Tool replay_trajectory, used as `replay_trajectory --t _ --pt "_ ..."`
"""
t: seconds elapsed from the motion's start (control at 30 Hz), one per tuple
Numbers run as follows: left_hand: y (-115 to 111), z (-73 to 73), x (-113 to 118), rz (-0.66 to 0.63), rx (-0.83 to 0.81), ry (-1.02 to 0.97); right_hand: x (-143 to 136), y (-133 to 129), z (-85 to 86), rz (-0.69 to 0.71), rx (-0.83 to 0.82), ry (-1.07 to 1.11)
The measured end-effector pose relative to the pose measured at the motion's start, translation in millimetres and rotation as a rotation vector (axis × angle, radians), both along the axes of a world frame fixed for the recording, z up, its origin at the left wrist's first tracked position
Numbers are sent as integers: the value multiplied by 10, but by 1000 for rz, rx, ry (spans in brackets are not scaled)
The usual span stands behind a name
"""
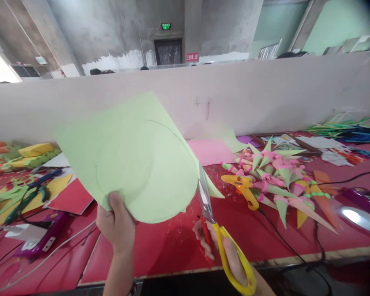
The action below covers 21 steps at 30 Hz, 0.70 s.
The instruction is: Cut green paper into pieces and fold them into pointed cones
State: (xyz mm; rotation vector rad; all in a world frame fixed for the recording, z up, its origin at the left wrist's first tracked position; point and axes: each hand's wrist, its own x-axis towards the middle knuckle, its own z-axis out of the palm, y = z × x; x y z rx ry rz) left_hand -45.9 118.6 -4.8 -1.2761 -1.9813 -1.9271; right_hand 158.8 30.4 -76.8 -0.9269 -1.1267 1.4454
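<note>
A light green sheet (142,164) with a round line drawn on it is held up by my left hand (119,224), which pinches its lower edge, thumb in front. The sheet's lower right side is cut to a curve. My right hand (225,250) holds scissors (206,201) with yellow and red handles, fingers through the loops. Their blades point up and meet the sheet's right edge, where a cut strip of green hangs off to the right.
A yellow glue gun (242,187) and a pile of pink and green cones (280,176) lie right. Pink paper (209,151) is behind. Red paper (71,197), pliers and a purple power strip (45,238) are left. A white partition (249,94) stands behind the red table (169,255).
</note>
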Motion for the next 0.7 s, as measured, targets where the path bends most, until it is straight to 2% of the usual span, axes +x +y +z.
replay_trajectory --t 0.13,0.5,0.7 --pt "-24 12 5 1 10 17 20 19 29 53 7 51" --pt "-44 4 -2 -8 11 8 -1 28 163 -28 -38 -14" --pt "22 -46 -16 -22 62 -41 -30 33 118 -8 -49 49"
